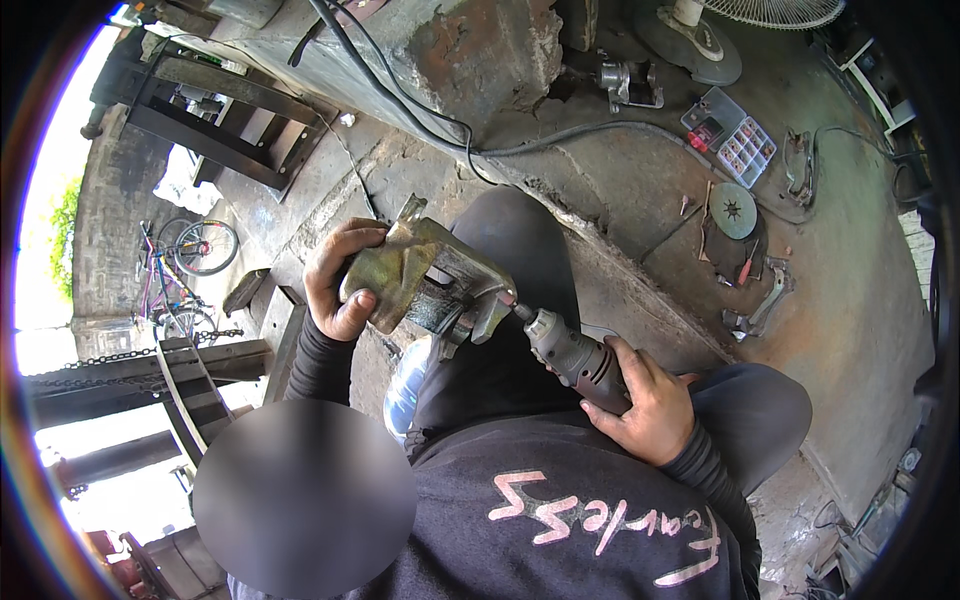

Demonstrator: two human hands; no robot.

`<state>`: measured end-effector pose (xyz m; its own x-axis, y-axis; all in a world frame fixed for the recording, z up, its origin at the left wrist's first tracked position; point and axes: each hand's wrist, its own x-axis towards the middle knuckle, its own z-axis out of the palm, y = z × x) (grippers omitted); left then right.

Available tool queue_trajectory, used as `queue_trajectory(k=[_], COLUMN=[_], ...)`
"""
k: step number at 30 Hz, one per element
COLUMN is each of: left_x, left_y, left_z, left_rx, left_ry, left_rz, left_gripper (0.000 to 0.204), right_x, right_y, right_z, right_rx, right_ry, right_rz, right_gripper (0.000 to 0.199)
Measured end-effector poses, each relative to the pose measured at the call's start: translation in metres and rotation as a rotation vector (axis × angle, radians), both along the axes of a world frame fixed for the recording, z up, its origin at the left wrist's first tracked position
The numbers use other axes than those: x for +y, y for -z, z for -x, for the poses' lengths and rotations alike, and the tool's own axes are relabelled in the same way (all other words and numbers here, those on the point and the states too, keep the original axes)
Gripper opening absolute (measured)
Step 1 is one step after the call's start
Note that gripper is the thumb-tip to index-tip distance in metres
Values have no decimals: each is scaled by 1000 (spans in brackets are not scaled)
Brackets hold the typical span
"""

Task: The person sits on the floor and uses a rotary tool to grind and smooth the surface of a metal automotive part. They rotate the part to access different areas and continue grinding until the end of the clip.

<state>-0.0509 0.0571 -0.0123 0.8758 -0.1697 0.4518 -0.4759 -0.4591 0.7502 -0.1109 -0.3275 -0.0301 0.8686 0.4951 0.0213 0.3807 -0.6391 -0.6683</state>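
My left hand [340, 285] is closed around one end of a brake caliper [395, 272], a yellowish-brown metal casting with an open middle. Held tilted above my knee, the caliper points its forked end to the right. In my right hand [652, 408] is a dark grey rotary tool [580, 362], gripped around its rear body. The tool's small reddish bit [507, 298] is at the caliper's right-hand arm; it looks to be in contact, though whether it spins I cannot tell.
Further off lie a silver caliper [630, 84], a compartment box of small parts [745, 150], a grey-green disc [733, 210], a screwdriver [745, 268] and metal brackets [772, 298]. A cable [570, 130] crosses the concrete floor. A fan [700, 40] stands beyond; bicycles [185, 260] are at left.
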Motion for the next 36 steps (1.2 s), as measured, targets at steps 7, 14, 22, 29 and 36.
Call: queue_trajectory(k=[7, 14, 22, 29, 36], left_x=[0, -1, 0, 0, 0], left_y=[0, 2, 4, 3, 6], left_z=[0, 1, 1, 2, 4], left_rx=[0, 18, 10, 22, 45], left_ry=[-4, -38, -51, -45, -78], left_rz=[3, 34, 31, 36, 76], left_gripper=[72, 74, 75, 76, 77], right_x=[-1, -1, -1, -2, -2], right_y=[3, 7, 6, 6, 4], right_z=[2, 6, 6, 5, 5], right_rx=[-9, -14, -27, -3, -9], right_ry=[-7, -53, -81, -7, -30], right_rz=[-17, -40, -36, -40, -60], right_gripper=[77, 77, 77, 76, 76])
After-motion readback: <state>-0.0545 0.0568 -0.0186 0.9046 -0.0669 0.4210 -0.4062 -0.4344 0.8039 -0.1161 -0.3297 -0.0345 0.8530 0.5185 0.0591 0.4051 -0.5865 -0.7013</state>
